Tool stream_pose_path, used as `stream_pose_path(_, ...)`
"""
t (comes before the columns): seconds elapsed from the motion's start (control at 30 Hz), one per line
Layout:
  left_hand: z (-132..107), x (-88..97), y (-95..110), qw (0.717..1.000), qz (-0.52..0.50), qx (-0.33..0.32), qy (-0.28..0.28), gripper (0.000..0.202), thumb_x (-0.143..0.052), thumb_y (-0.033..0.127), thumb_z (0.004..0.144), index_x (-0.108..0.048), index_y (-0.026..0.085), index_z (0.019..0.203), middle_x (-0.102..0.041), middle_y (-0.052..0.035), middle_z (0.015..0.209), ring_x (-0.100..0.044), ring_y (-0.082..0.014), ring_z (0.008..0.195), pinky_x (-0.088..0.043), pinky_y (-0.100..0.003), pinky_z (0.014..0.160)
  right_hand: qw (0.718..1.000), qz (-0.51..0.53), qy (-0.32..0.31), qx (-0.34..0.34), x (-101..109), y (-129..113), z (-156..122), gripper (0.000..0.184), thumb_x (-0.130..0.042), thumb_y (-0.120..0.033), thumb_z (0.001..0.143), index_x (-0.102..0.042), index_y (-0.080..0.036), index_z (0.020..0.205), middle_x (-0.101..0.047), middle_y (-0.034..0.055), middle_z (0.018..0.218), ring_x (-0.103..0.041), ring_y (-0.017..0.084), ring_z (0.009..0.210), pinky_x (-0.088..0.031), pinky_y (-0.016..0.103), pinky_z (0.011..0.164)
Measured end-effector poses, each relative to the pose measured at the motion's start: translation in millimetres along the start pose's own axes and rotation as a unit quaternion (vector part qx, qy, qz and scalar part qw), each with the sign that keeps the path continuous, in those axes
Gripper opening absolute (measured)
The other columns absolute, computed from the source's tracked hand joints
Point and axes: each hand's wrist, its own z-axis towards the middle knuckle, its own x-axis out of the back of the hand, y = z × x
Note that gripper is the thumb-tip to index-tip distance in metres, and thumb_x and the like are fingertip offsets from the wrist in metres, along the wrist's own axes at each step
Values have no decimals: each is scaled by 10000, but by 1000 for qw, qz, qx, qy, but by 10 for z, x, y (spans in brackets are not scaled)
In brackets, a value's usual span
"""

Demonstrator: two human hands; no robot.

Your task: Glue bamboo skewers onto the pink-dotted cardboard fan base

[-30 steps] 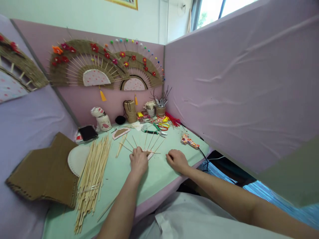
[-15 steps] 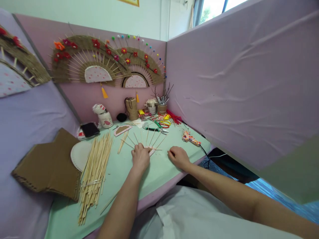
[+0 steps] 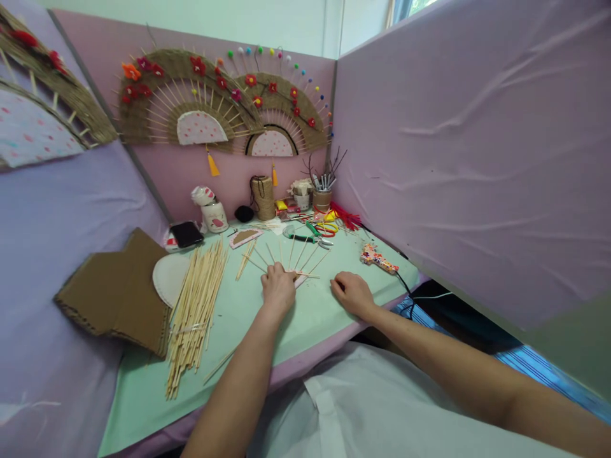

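Note:
My left hand (image 3: 279, 287) lies on a small half-round base (image 3: 300, 280) with a pale edge, its fingers bent and pressed down onto it. Thin wooden sticks (image 3: 300, 253) spread out from this base like a fan, and part of the base is hidden under my fingers. To the right, my right hand (image 3: 352, 294) rests on the table in a loose fist, with nothing visible in it and apart from the sticks. A second half-round piece (image 3: 245, 237), brown with a pink-white rim, lies behind my left hand, beside a few loose sticks (image 3: 245, 259).
A big pile of sticks (image 3: 198, 305), a white plate (image 3: 167, 280) and cardboard (image 3: 114, 289) occupy the left. A patterned glue gun (image 3: 378, 258) with a cord lies right. Pliers (image 3: 308, 238), scissors (image 3: 327, 229) and a twine spool (image 3: 263, 198) are behind. Decorated fans (image 3: 200, 127) hang on the partition.
The whole view has shifted, so the scene sits further right and a little higher. My hands keep the same places on the table, the left still on the fan base.

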Motion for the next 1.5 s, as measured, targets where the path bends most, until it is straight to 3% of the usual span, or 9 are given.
stream_pose_path(0.83, 29, -56, -16, 1000, -21, 16, -5, 416, -330, 415, 988, -717, 335, 1118, -489, -113, 1138, -375, -307, 1109, -302, -413, 884, 1000, 18, 13, 4, 14, 12, -21, 288, -439, -300, 928, -534, -214, 670, -608, 44, 702, -519, 181, 701, -295, 311, 664)
stream_pose_path(1.27, 11, -31, 6, 1000, -17, 16, -14, 410, -326, 345, 988, -716, 336, 1111, -485, -105, 1110, -368, -297, 1088, -290, -412, 882, 998, 56, 14, -8, 16, 23, -38, 289, -448, -292, 909, -479, -216, 633, -604, 44, 692, -507, 179, 680, -290, 318, 651)
stream_pose_path(1.5, 21, -47, 9, 1000, -14, 23, -15, 399, -329, 342, 995, -709, 340, 1118, -480, -99, 1101, -372, -293, 1071, -286, -409, 864, 991, 134, 11, 14, 125, -21, 280, 223, -480, -306, 902, -562, -201, 722, -638, 32, 740, -554, 158, 694, -359, 283, 681)
